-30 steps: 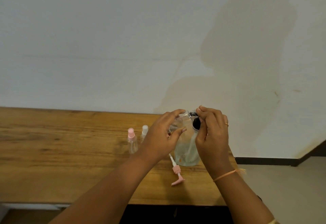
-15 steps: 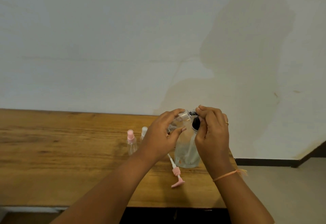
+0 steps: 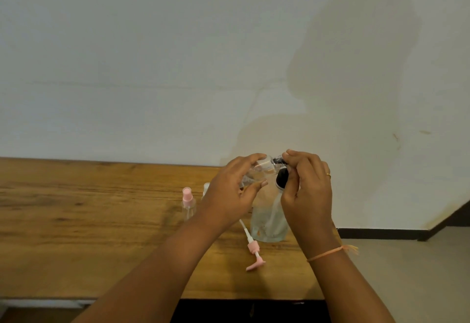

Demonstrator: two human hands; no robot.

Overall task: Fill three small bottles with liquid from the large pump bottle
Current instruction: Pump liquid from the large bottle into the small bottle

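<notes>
Your fingers (image 3: 300, 159) on the right hand (image 3: 306, 195) are pinching a small black cap piece (image 3: 279, 161) at the neck of a small clear bottle (image 3: 256, 172), while the left hand (image 3: 232, 193) is curling closed around that bottle's body, holding it tipped on its side in the air. Compared with a second ago almost nothing is changing: both hands are staying in the same pose, drifting only slightly, so you are probably still working the cap at the neck rather than pouring, and I cannot tell whether it is coming off or going on. Below and between your fingers, the large pump bottle (image 3: 269, 218) is standing upright on the wooden table (image 3: 89, 221), open, its dark mouth (image 3: 281, 179) showing just under your right fingertips. Its pump head (image 3: 251, 246) is lying flat on the table below your left hand, near the big bottle's base. To the left of your left fingers, two more small bottles are waiting upright: the pink-capped bottle (image 3: 188, 204) standing clear, and the white-capped bottle (image 3: 206, 189) sitting mostly hidden behind your left hand. How full the small bottles are, I cannot tell.
</notes>
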